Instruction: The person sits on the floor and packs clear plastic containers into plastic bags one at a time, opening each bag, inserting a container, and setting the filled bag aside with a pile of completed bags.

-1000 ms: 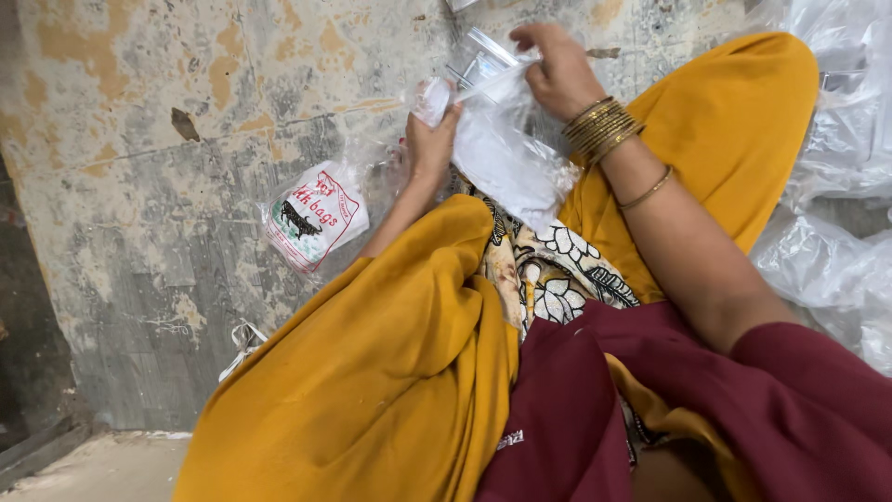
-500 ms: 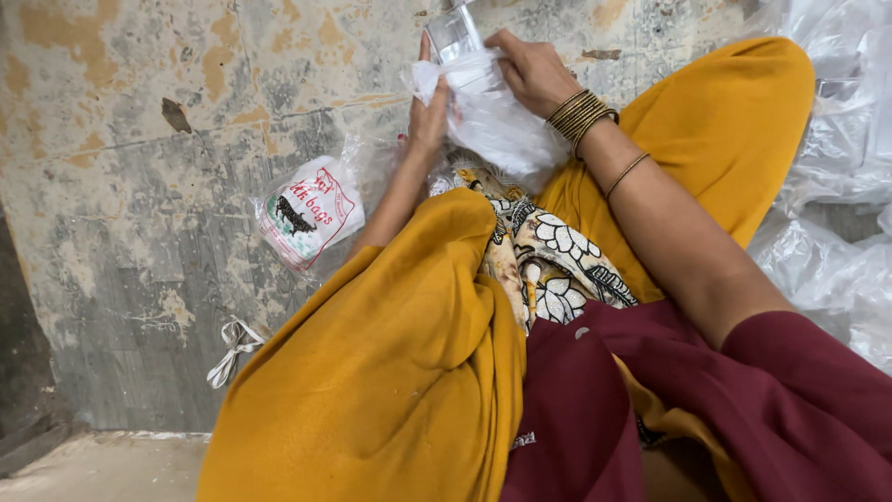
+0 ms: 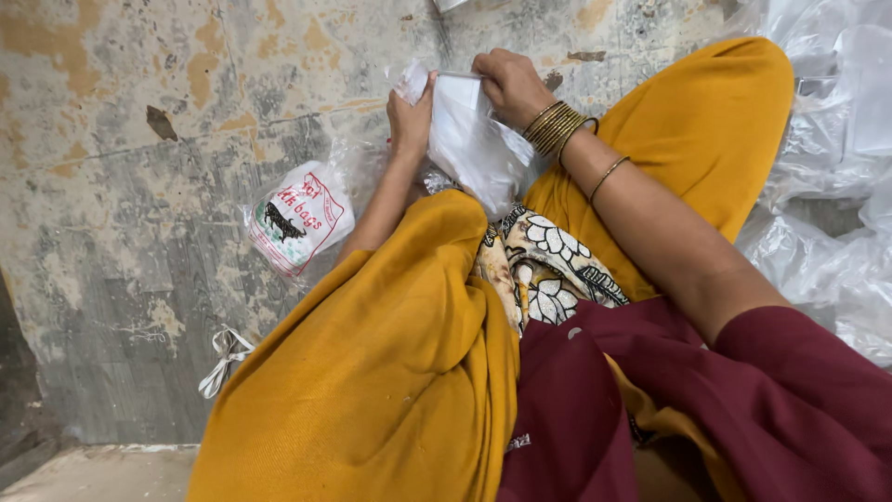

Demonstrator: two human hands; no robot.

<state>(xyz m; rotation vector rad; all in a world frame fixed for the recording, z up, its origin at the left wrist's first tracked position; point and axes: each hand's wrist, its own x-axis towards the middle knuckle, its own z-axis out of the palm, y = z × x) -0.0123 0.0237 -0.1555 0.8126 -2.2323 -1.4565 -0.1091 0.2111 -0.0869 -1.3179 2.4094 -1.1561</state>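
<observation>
Both hands on the clear plastic bag (image 3: 474,139): left hand (image 3: 409,116) grips its left edge, right hand (image 3: 506,84) pinches the top right corner. Bag sits between them, long axis running down toward the knee. Printed packet (image 3: 297,218) lies on the floor, down-left of left hand.

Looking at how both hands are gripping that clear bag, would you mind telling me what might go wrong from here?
The thin clear plastic bag is pinched at its top edge between the left hand and the right hand; pulling apart could tear it or spill whatever is inside. Loose plastic sheets lie right beside the right knee and might slide or get crushed.
</observation>
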